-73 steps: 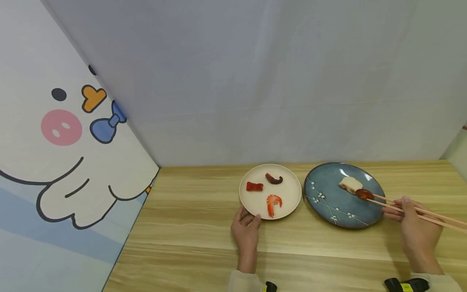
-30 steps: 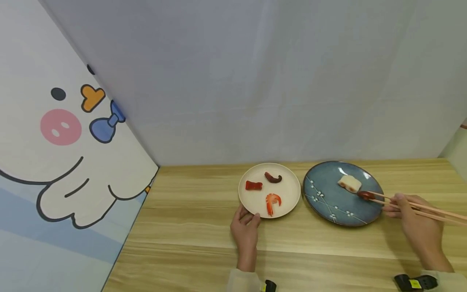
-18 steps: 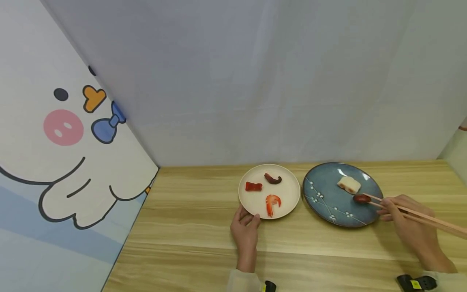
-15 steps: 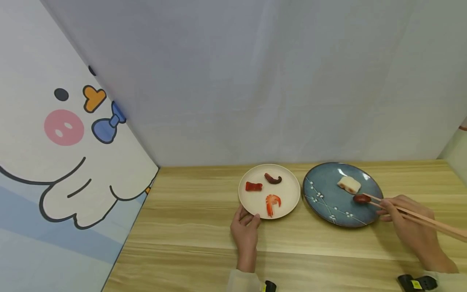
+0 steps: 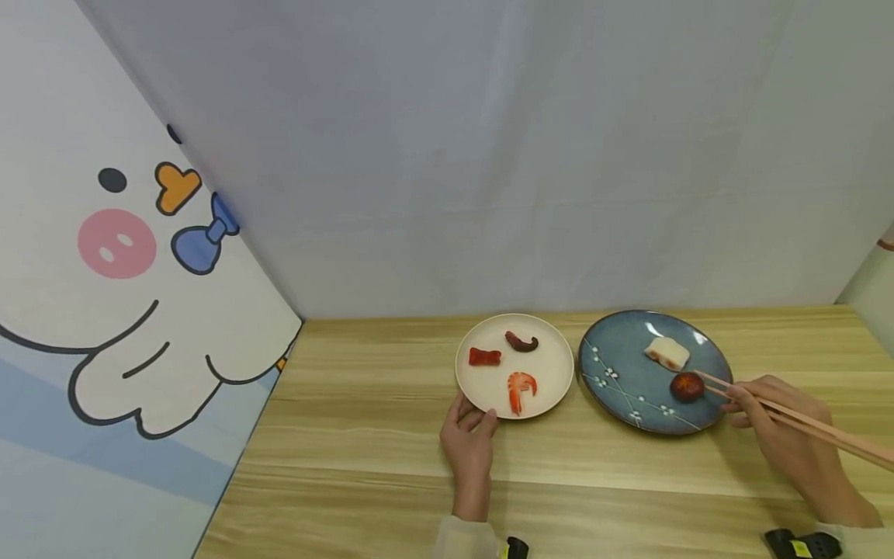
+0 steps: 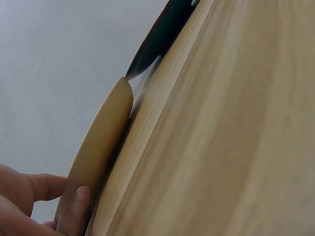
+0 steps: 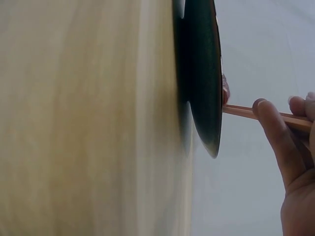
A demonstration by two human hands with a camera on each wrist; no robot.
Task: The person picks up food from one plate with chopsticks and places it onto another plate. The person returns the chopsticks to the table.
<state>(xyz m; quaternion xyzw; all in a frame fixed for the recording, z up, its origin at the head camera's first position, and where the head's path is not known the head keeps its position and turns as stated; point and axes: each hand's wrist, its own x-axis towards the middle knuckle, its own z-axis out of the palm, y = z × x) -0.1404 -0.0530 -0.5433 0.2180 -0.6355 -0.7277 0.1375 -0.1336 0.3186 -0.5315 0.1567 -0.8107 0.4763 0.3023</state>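
Note:
My right hand [image 5: 796, 442] grips a pair of wooden chopsticks [image 5: 803, 420]. Their tips meet the right edge of a round, dark red-brown mushroom cap [image 5: 687, 387] on the blue plate [image 5: 628, 396]. Just above the mushroom on that plate is a white piece of food with browned spots [image 5: 667, 353]. My left hand [image 5: 468, 450] holds the near-left rim of the smaller cream plate [image 5: 552, 388], fingers and thumb at its edge. A red block [image 5: 485, 357], an octopus tentacle [image 5: 521, 341] and a shrimp [image 5: 520, 391] lie apart on the cream plate.
Both plates stand side by side near the back of a wooden table [image 5: 363, 435], almost touching. A pale curtain [image 5: 531, 155] hangs behind them. At the left stands a white panel [image 5: 119, 326] with a cartoon print.
The mushroom cap has shifted a little left and turned, so more of its round face shows. The right hand and chopsticks have eased left with it. The left hand stays at the cream plate.

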